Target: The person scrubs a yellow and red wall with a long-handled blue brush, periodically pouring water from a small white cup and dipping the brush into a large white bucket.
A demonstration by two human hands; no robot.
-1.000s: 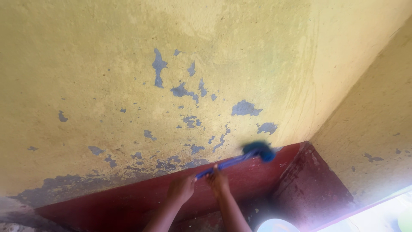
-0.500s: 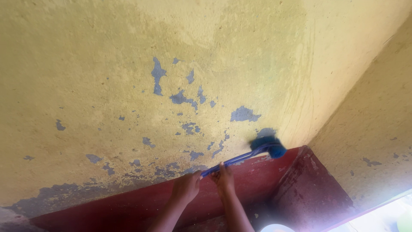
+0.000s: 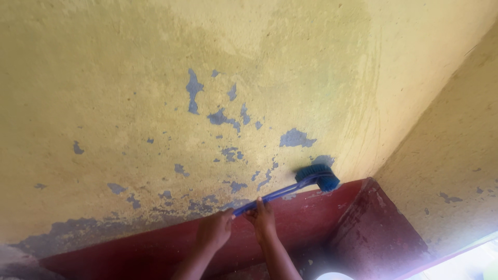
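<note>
Head view | one blue brush (image 3: 316,178) on yellow wall (image 3: 129,93); two hands, left hand (image 3: 214,229), right hand (image 3: 263,219), fingers clasping its handle

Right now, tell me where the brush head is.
In the head view, the blue brush head sits right of centre, pressed on the yellow wall just above the red band, near the corner.

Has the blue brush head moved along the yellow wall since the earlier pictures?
Yes. The blue brush head has moved to the right along the yellow wall, past the large blue patch of bare paint and closer to the corner, staying just above the red band.
</note>
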